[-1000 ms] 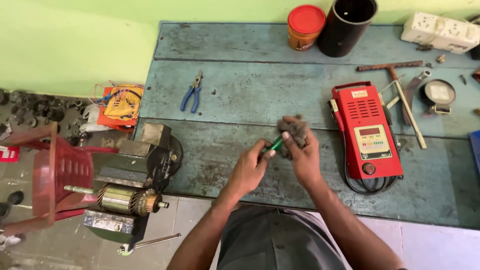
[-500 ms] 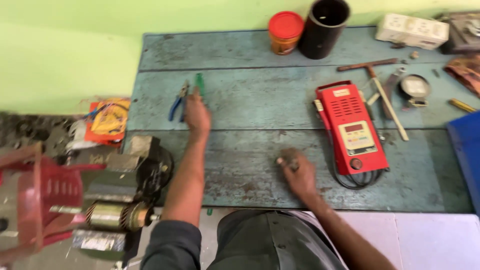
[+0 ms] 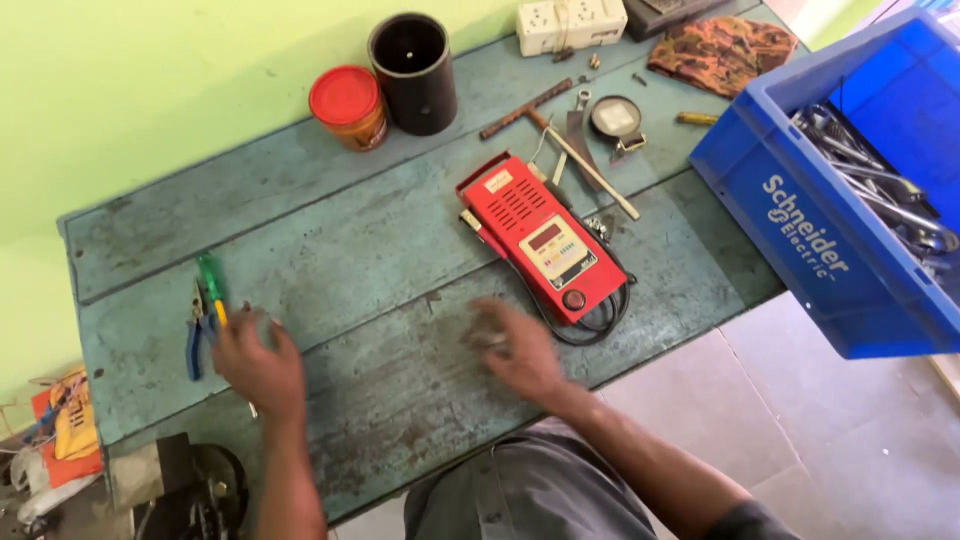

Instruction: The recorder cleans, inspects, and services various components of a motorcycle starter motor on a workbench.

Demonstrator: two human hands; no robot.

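My left hand hovers over the left part of the blue-green wooden bench, fingers loosely apart, just below a green-handled screwdriver that lies beside blue-handled pliers. It does not appear to grip anything. My right hand is blurred and rests low on the bench near its front edge, with a small grey wad at the fingertips. Whether it grips the wad is unclear. A red battery tester with black cables lies just right of that hand.
A big blue crate of metal tools stands at the right. At the back are a red-lidded jar, a black cylinder, a white socket strip, a T-handle wrench and a patterned cloth. A dark vise is at bottom left.
My left hand carried the screwdriver from the middle to the left, laid it by the pliers and drew back. My right hand lowered the grey wad to the bench. The view swung right.
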